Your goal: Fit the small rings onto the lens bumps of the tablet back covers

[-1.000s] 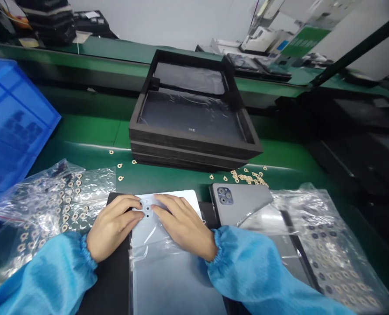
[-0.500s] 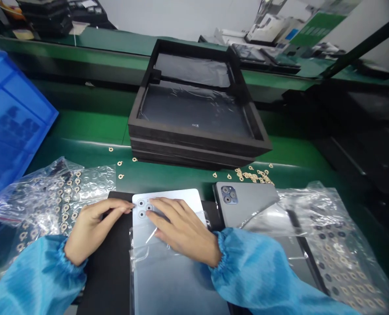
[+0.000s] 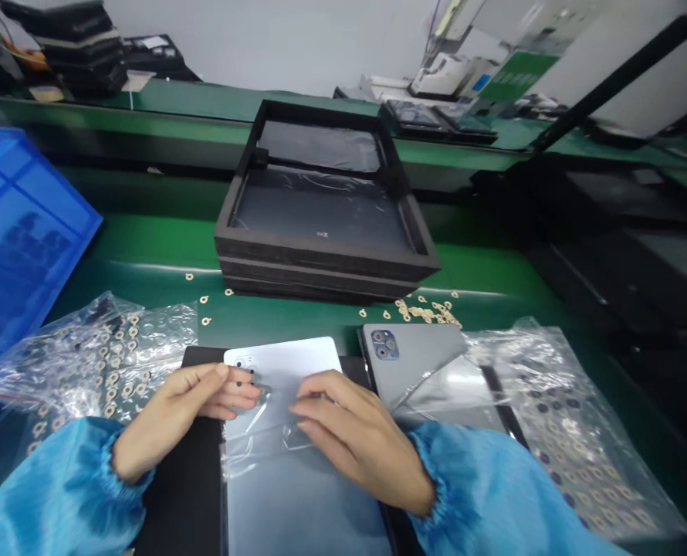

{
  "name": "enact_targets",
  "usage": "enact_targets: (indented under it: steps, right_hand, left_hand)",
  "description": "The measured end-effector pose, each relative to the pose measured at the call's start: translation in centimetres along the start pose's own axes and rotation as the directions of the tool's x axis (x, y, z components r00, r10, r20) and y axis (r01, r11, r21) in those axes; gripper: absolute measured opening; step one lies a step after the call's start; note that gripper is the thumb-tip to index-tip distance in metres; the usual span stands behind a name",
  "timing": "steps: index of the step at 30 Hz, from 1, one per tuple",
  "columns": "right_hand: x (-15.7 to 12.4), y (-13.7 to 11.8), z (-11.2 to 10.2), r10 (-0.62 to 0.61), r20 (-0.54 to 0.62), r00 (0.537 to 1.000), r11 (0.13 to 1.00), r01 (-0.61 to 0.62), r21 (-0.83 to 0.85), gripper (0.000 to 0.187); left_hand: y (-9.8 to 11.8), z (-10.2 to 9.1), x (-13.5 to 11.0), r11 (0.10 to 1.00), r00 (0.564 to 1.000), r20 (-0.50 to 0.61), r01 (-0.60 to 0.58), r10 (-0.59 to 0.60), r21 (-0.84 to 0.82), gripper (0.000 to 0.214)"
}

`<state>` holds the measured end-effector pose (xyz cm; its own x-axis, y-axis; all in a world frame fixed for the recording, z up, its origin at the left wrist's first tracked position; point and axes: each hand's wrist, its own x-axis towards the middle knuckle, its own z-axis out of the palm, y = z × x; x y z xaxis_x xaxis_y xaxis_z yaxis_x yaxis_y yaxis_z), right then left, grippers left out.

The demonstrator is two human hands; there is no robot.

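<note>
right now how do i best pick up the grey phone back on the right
Take the bare top edge of the grey phone back, right of the camera cluster, coming from above with your right hand. That edge looks free, while clear film lies over the lower part and could slip.

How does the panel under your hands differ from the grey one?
The pale panel is lighter than the grey panel. Your right hand is on the pale panel's film; no hand touches the grey panel. Your left hand partly hides the pale panel's camera cluster; the grey panel's shows fully. Both lie flat, with clear film and top-left camera clusters.
</note>
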<state>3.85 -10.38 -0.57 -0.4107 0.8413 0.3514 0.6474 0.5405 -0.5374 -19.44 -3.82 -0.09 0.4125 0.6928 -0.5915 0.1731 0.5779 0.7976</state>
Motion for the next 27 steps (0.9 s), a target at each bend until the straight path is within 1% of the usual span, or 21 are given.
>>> enact_targets:
  steps: [2, 4, 6, 8, 11, 14, 17, 20, 21, 22, 23, 24, 25, 26, 27]
  right_hand:
    - [0.7, -0.3, 0.2, -0.015, -0.109, 0.994, 1.000, 0.015, -0.001, 0.019]
    - [1.5, -0.4, 0.6, -0.066, -0.168, 0.984, 0.997, 0.056, -0.060, 0.021]
    - [2.1, -0.6, 0.9, -0.110, -0.177, 0.978, 0.987, 0.086, -0.136, 0.023]
    - [2.2, -0.7, 1.1, -0.124, -0.167, 0.978, 0.976, 0.090, -0.196, 0.025]
    - [1.7, -0.8, 0.9, -0.116, -0.170, 0.979, 0.976, 0.081, -0.202, 0.026]
    - [1.2, -0.8, 0.7, -0.080, -0.174, 0.981, 0.989, 0.056, -0.136, 0.023]
    - [0.9, -1.1, 0.8, 0.041, -0.140, 0.989, 0.999, -0.036, 0.038, 0.018]
    - [0.9, -0.8, 0.5, 0.169, -0.102, 0.980, 0.966, -0.144, 0.215, 0.013]
    - [0.8, -0.3, 0.2, 0.199, -0.098, 0.975, 0.951, -0.168, 0.261, 0.013]
    - [0.7, 0.5, -0.3, 0.229, -0.104, 0.968, 0.937, -0.191, 0.293, 0.013]
    - [0.4, 1.7, -0.9, 0.265, -0.124, 0.956, 0.928, -0.218, 0.302, 0.014]
    - [0.0, 3.1, -1.6, 0.303, -0.160, 0.939, 0.924, -0.248, 0.291, 0.015]
    - [-0.6, 4.7, -2.4, 0.342, -0.208, 0.916, 0.922, -0.285, 0.260, 0.017]
    - [-1.2, 6.4, -3.2, 0.378, -0.258, 0.889, 0.921, -0.331, 0.207, 0.017]
    - [-2.0, 8.0, -3.8, 0.399, -0.288, 0.870, 0.916, -0.362, 0.176, 0.018]
  left_hand:
    - [0.5, 1.3, -0.1, 0.999, 1.000, 0.019, 0.020, -0.020, -0.030, 0.058]
    - [1.0, 2.6, -0.2, 0.998, 0.999, 0.038, 0.038, -0.036, -0.057, 0.062]
    - [1.3, 3.7, -0.4, 0.997, 0.998, 0.043, 0.043, -0.040, -0.070, 0.064]
    - [1.4, 4.4, -0.5, 0.998, 0.999, 0.033, 0.019, -0.017, -0.064, 0.064]
    - [1.4, 4.9, -0.8, 0.999, 0.999, 0.023, -0.026, 0.027, -0.036, 0.064]
    - [1.1, 5.1, -1.1, 0.999, 0.999, 0.006, -0.050, 0.050, -0.013, 0.068]
    - [0.5, 5.4, -1.3, 0.991, 0.994, 0.013, -0.108, 0.108, 0.075, 0.071]
    - [0.0, 5.4, -1.4, 0.957, 0.983, 0.076, -0.182, 0.169, 0.224, 0.065]
    - [-0.2, 5.2, -1.4, 0.928, 0.975, 0.103, -0.220, 0.198, 0.302, 0.060]
    - [-0.4, 4.7, -1.3, 0.876, 0.962, 0.125, -0.274, 0.245, 0.398, 0.054]
    - [-0.6, 4.1, -1.1, 0.794, 0.938, 0.138, -0.342, 0.317, 0.503, 0.047]
    - [-0.8, 3.3, -0.8, 0.682, 0.900, 0.145, -0.410, 0.411, 0.606, 0.041]
    - [-1.1, 2.3, -0.5, 0.552, 0.844, 0.154, -0.462, 0.514, 0.694, 0.036]
    - [-1.4, 1.3, -0.1, 0.424, 0.774, 0.162, -0.494, 0.612, 0.759, 0.032]
    - [-1.8, 0.2, 0.4, 0.318, 0.707, 0.176, -0.507, 0.685, 0.801, 0.029]
